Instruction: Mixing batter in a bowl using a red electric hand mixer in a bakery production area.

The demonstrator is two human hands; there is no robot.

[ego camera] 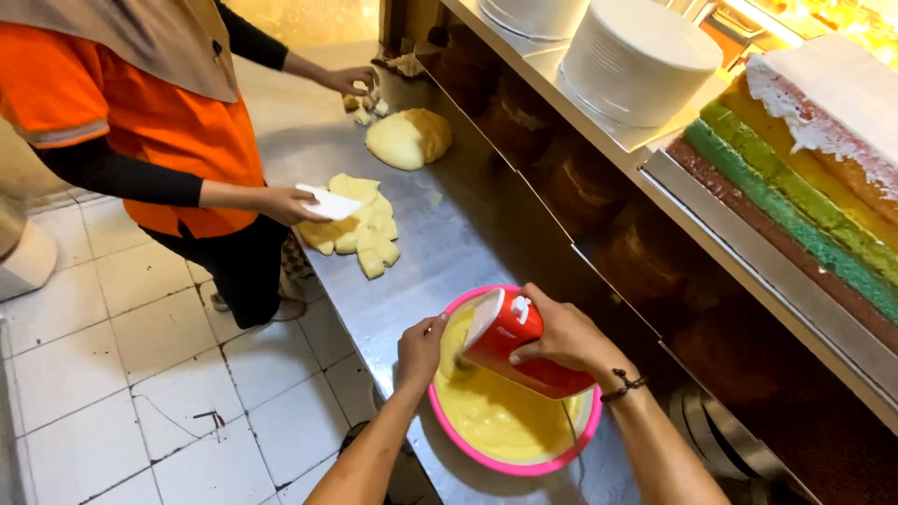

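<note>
steel desk (426, 252), dough pieces, co-worker's scraper. pink bowl (449, 425) of yellow batter at desk's near edge; left hand (421, 348) fingers clamped on its rim. red-white hand mixer (514, 344) in batter, right hand (561, 337) fingers wrapped round it. step judged: mixing; calls for steadying the bowl.

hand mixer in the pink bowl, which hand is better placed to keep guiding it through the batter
Right. The right hand grips the hand mixer over the batter; the left hand rests on the pink bowl rim.
</note>
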